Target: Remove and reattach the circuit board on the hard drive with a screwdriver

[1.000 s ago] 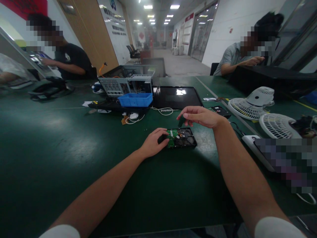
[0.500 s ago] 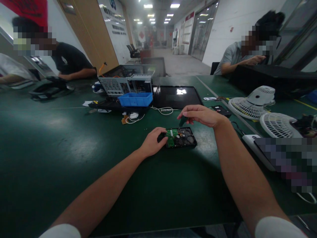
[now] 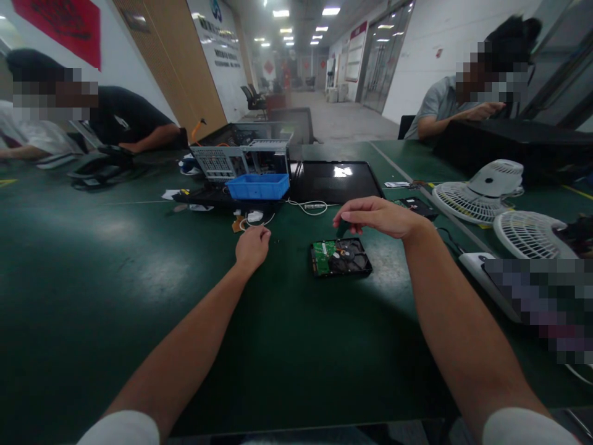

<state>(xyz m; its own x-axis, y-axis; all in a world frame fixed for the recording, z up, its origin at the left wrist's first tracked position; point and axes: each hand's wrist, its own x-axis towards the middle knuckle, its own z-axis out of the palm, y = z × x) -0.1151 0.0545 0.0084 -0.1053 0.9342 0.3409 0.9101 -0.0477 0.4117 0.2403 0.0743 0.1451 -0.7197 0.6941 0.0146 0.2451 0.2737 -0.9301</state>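
A hard drive (image 3: 341,256) lies flat on the green table, its green circuit board (image 3: 324,256) to the left and dark metal casing to the right. Above its far edge is my right hand (image 3: 375,216), fingers closed around what looks like a screwdriver (image 3: 343,227) with a dark green handle; its tip is too small to make out. My left hand (image 3: 252,248) is apart from the drive, to its left, thumb and fingers pressed together near the table. Anything between those fingertips is hidden. Tiny bits, perhaps screws (image 3: 277,241), lie just right of it.
Beyond my hands stand an opened computer case (image 3: 217,162), a blue bin (image 3: 258,186) and a black panel (image 3: 336,179). A white cable (image 3: 315,209) lies before them. Another drive (image 3: 417,207) and white fans (image 3: 463,201) are at right. Two people (image 3: 134,120) (image 3: 445,105) sit across the table.
My left hand has let go of the hard drive's left end and moved left and slightly away from me, its fingers now closed. The right hand and its tool stay nearly still.
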